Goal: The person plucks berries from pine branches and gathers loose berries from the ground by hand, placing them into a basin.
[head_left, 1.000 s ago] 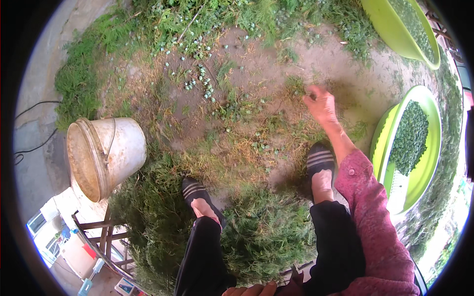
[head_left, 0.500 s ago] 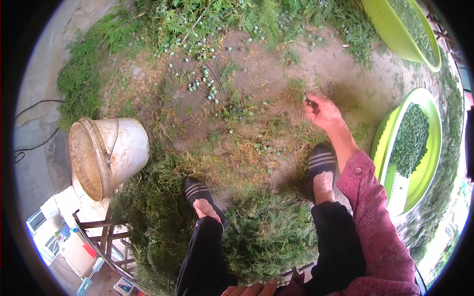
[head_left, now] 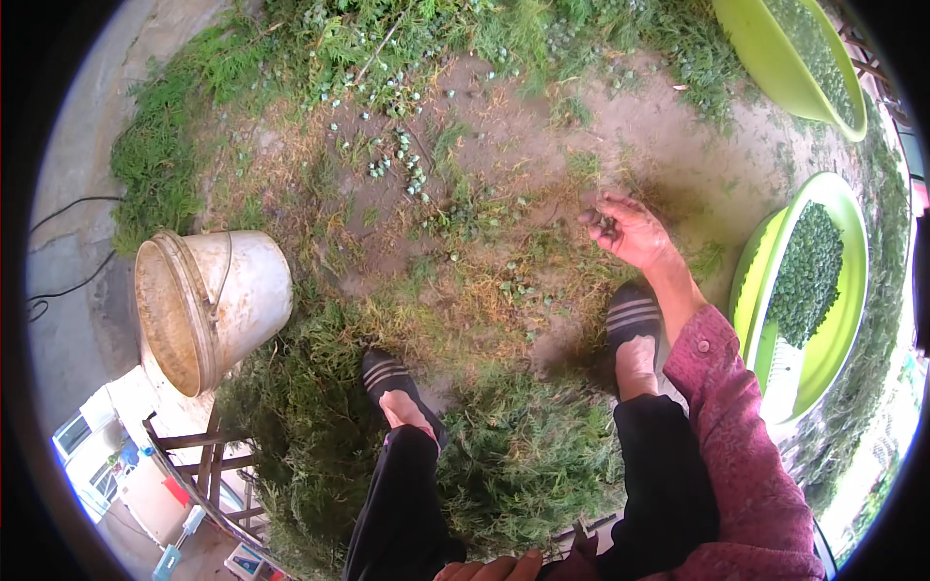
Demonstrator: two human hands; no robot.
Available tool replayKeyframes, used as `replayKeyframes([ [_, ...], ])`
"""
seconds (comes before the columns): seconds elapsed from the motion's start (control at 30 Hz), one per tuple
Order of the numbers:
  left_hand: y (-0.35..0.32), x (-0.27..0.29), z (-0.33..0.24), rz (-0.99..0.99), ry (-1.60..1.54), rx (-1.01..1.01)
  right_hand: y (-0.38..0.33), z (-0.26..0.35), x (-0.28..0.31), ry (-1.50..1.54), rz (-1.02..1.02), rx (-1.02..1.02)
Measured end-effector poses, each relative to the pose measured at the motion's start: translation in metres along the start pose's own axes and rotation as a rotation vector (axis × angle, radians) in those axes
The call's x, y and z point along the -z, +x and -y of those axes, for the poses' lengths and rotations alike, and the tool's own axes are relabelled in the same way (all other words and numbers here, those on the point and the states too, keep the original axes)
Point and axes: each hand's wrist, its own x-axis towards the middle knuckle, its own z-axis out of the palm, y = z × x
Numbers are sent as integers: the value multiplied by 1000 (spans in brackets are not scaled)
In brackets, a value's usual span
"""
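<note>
My right hand (head_left: 632, 230) is raised over the bare soil just beyond my right foot. Its fingers are curled, with small green cones (head_left: 606, 224) that look partly hidden between fingertips and palm. Only the fingers of my left hand (head_left: 492, 568) show, stretched out at the lower edge near my lap, with nothing visible in them. More pale blue-green cones (head_left: 412, 174) lie scattered on the ground ahead. Cut evergreen branches (head_left: 387, 73) bearing such cones are heaped at the far side.
At the right stands a lime-green basin (head_left: 744, 290) with many green cones (head_left: 806, 276) inside. A second lime-green basin (head_left: 775, 60) is at the far right. On the left a stained white bucket (head_left: 254, 290) lies tipped. Evergreen clippings (head_left: 528, 445) spread around my feet.
My right hand has turned and shifted slightly nearer, with its fingers a little looser and small dark round bits showing among them. The left hand has stayed in place.
</note>
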Motion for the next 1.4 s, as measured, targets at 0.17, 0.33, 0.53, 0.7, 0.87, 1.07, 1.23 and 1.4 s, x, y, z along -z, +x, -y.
replayKeyframes([
  [0.17,-1,-5,3,94,77,51,-23,-8,-30,-119,111,-48],
  [0.33,0,0,-5,-183,32,83,-91,-15,-140,-842,841,-252],
  [0.53,-2,-9,-5,-168,77,152,-163,-75,-185,-469,1486,-477],
  [0.7,-19,-24,-3,-161,27,177,-170,-76,-198,-372,1520,-577],
  [0.87,-25,-30,-6,-208,33,153,-175,-82,-194,-327,1529,-699],
  [1.07,-34,-44,-8,-155,65,164,-184,-86,-191,-290,1395,-720],
  [1.23,-38,-64,-1,-115,82,113,-177,-81,-181,-383,1144,-536],
  [1.4,-47,-80,-1,-98,121,125,-119,-63,-126,-648,563,-215],
])
